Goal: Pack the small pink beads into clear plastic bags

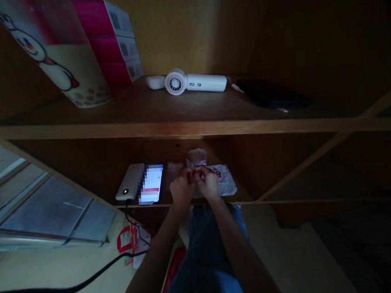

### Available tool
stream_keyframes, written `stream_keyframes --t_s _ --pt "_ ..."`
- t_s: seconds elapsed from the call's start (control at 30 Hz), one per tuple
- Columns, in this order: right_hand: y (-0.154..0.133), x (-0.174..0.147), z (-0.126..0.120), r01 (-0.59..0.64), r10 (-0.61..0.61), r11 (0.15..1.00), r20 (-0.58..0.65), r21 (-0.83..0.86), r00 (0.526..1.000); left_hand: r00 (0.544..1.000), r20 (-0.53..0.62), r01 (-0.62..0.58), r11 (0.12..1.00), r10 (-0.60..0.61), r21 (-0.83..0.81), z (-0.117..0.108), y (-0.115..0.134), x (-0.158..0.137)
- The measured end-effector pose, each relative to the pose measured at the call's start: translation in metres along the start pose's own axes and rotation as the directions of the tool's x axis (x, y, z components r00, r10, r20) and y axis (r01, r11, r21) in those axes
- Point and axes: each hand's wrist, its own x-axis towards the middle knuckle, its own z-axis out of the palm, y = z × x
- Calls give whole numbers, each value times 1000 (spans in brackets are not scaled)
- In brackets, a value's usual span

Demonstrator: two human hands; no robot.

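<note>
While both hands, left hand [182, 188] and right hand [208, 184], pinch a crinkly wrapper [196, 158] at 12 o'clock, it looks light, flimsy; hold edges.

No text can be read anywhere. The phone [150, 184] screen is pixelated; only white and a red bar are made out. Left of the phone, a white power bank [129, 188] carries a small round mark, not legible. Above the phone, on the upper shelf, the pink boxes [113, 39] bear barcode-like labels on their white ends, too small to read. Left of those boxes, a cup [56, 49] is printed with a cartoon snowman figure, without readable lettering. Below the phone, red-and-white packaging [128, 246] on the floor is blurred.
</note>
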Motion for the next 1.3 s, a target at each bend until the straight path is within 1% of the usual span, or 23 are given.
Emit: stream_keyframes --t_s 0.1,0.2,0.27,0.33,0.43,0.53,0.7,0.8,0.87,0.93,0.97,1.03,1.1,1.17,1.2,1.27,1.3 --pt "-2 -2 -1 8 -10 997 -32 -73 999 999 -46 -23 995 28 97 1 5 -4" --pt "1 -2 -4 -32 16 991 -127 -127 992 993 -98 -51 988 66 145 -3 7 -3" --pt "4 -1 -7 -78 52 989 -203 -124 978 987 -108 -99 983 116 155 -6 7 -2" --pt "6 -1 -9 -99 75 991 -238 -92 968 981 -91 -160 978 173 138 -10 7 1" --pt "7 -1 -10 -66 55 997 -231 -41 972 976 -76 -202 978 205 49 -14 5 3" --pt "7 -2 -10 -31 24 999 -204 -32 979 978 -79 -200 978 195 -59 -15 -1 3" --pt "6 -2 -9 -15 2 998 -194 -67 981 976 -80 -209 975 203 -70 -16 -12 -3" --pt "5 -1 -7 5 -6 1000 -168 -11 986 982 -89 -177 975 166 -134 -13 -16 -4" --pt "6 0 -6 -8 17 997 -134 71 991 989 -100 -133 959 111 -251 -9 -19 -4" --pt "7 2 -4 -23 42 978 -87 207 995 995 -97 -67 910 30 -410 -3 -24 -2" --pt "7 2 -3 -27 47 955 -60 294 997 996 -83 -25 874 -18 -485 0 -27 -1" --pt "8 4 -2 -40 44 882 3 470 999 993 -32 69 801 -109 -595 7 -33 0" --pt "9 6 -1 -76 48 801 62 594 997 976 52 192 727 -211 -660 11 -39 1" --pt "11 8 0 -127 83 738 98 663 992 949 154 297 623 -274 -724 12 -42 0" --pt "12 10 0 -151 111 711 103 686 989 938 194 329 563 -286 -758 12 -43 0" --pt "16 12 1 -191 182 666 92 721 979 930 231 344 462 -285 -818 11 -42 -1" --pt "18 13 1 -208 216 651 85 730 973 931 232 339 431 -281 -836 10 -41 -1"
